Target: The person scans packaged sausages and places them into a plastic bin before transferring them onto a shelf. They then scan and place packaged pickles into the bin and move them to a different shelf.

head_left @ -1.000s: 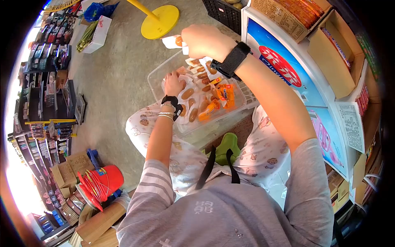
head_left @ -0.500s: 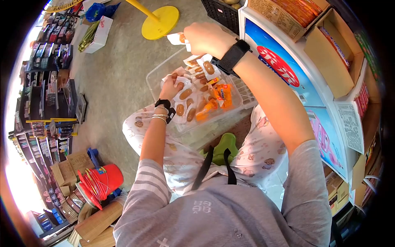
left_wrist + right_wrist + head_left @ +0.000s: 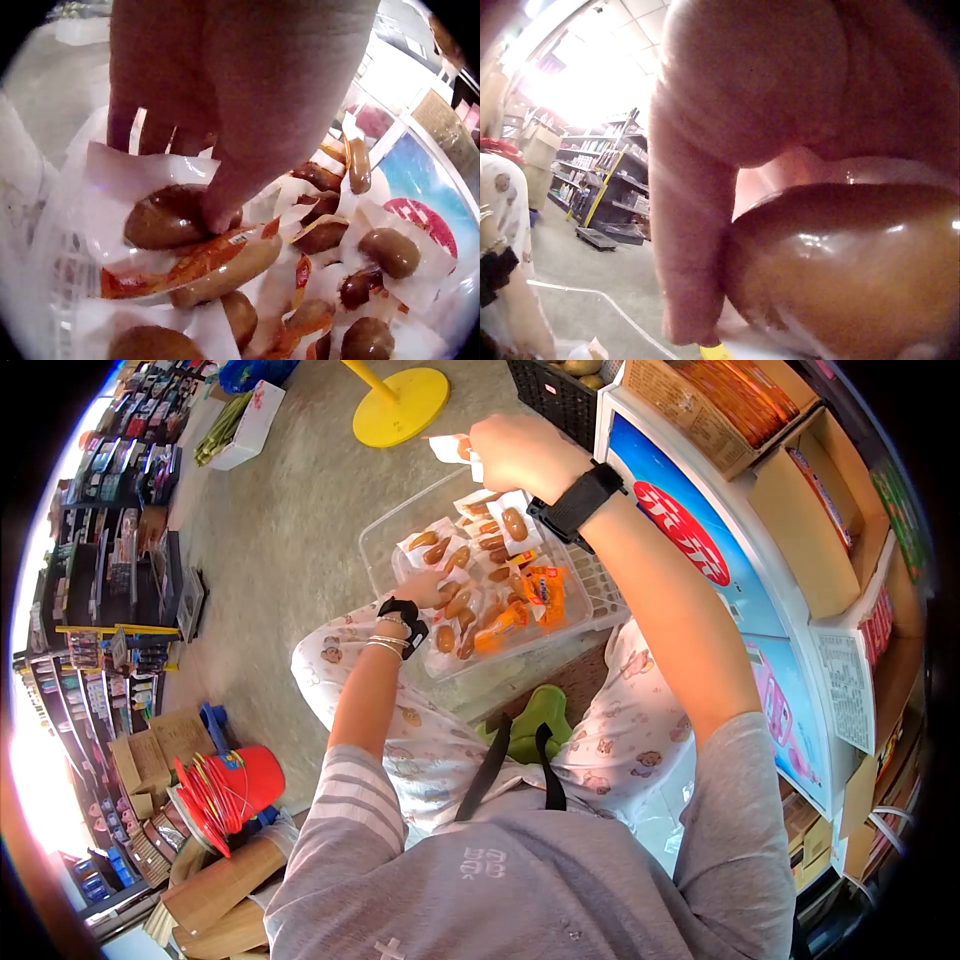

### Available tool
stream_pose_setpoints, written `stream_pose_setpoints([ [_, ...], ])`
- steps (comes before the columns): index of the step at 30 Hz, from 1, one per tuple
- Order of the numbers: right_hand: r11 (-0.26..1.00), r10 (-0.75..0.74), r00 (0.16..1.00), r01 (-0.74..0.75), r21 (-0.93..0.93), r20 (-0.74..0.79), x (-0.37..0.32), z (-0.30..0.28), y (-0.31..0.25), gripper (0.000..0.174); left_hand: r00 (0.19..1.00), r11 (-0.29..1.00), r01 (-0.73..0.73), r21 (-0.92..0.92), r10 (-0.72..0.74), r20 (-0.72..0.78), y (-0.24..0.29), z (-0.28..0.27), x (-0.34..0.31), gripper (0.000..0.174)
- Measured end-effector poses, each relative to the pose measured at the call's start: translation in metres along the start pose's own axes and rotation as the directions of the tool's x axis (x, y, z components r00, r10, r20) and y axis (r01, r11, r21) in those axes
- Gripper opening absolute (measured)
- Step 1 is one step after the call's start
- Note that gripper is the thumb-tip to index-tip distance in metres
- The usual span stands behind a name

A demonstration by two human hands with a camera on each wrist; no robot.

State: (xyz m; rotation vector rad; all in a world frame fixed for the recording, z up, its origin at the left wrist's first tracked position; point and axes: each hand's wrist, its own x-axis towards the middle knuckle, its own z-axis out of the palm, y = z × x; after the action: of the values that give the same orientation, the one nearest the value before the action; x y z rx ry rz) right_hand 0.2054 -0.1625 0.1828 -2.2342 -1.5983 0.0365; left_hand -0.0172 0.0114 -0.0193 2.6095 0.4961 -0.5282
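Apparently a picking-out step: the left hand's [image 3: 247, 82] fingers pinch a brown packet [image 3: 169, 217] in the tub [image 3: 380, 548]; the right hand's [image 3: 525, 458] fingers pinch a second packet [image 3: 463, 448], raised. Lifting calls for easing past the red wrapper [image 3: 187, 264] crowding the left thumb.
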Motion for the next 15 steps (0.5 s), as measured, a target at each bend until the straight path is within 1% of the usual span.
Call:
stream_pose_setpoints([
  [1,1.0,-0.003,1.0,0.003,0.0,0.002,0.0,0.0,0.0,0.018,0.997,0.999,-0.043,0.004,0.043,-0.058,0.001,0.001,-0.001,0.036],
  [2,1.0,-0.005,1.0,0.005,-0.004,0.006,0.0,0.0,0.0,0.018,0.997,0.999,-0.041,0.002,0.041,-0.059,0.001,-0.001,0.003,0.036],
  [4,1.0,-0.008,1.0,0.008,-0.009,0.011,0.0,0.001,-0.002,0.017,0.992,0.996,0.066,0.064,-0.072,0.1,0.005,-0.015,0.016,0.039],
  [5,1.0,0.014,1.0,-0.014,0.0,-0.018,0.0,0.002,-0.003,0.017,0.992,0.996,0.066,0.062,-0.072,0.1,-0.001,-0.013,0.023,0.039],
  [6,0.999,0.037,0.998,-0.037,0.01,-0.047,-0.001,0.002,-0.003,0.016,0.998,0.997,0.067,0.03,-0.066,-0.009,-0.016,-0.002,0.031,0.037],
  [7,0.999,0.036,0.998,-0.035,0.01,-0.045,-0.001,0.0,-0.006,0.016,0.991,0.998,0.064,-0.002,-0.064,-0.119,-0.017,0.0,0.032,0.035],
  [8,0.997,0.074,0.996,-0.073,0.032,-0.04,-0.001,-0.003,-0.008,0.018,0.991,0.998,0.066,-0.004,-0.066,-0.119,-0.018,0.002,0.033,0.035],
  [9,0.992,0.112,0.993,-0.11,0.054,-0.035,-0.001,-0.005,-0.009,0.019,0.987,0.992,0.122,0.017,-0.12,-0.11,-0.009,0.0,0.033,0.031],
  [10,0.993,0.112,0.993,-0.11,0.053,-0.034,0.0,-0.004,-0.009,0.019,0.98,0.983,0.178,0.038,-0.174,-0.101,-0.002,-0.003,0.032,0.027],
  [11,0.992,0.121,0.992,-0.12,0.036,-0.033,0.002,-0.002,-0.009,0.021,0.98,0.983,0.178,0.037,-0.174,-0.101,-0.002,-0.001,0.033,0.027],
  [13,0.991,0.132,0.991,-0.131,0.016,-0.031,0.003,0.0,-0.008,0.024,0.911,0.97,0.227,-0.088,-0.244,-0.332,-0.004,0.005,0.037,0.024],
  [14,0.991,0.129,0.99,-0.127,0.037,-0.055,0.003,0.001,-0.007,0.026,0.911,0.97,0.227,-0.089,-0.244,-0.332,-0.006,0.008,0.039,0.024],
  [15,0.991,0.126,0.989,-0.122,0.058,-0.078,0.003,0.003,-0.006,0.028,0.901,0.952,0.269,-0.15,-0.303,-0.309,-0.004,0.008,0.04,0.02],
])
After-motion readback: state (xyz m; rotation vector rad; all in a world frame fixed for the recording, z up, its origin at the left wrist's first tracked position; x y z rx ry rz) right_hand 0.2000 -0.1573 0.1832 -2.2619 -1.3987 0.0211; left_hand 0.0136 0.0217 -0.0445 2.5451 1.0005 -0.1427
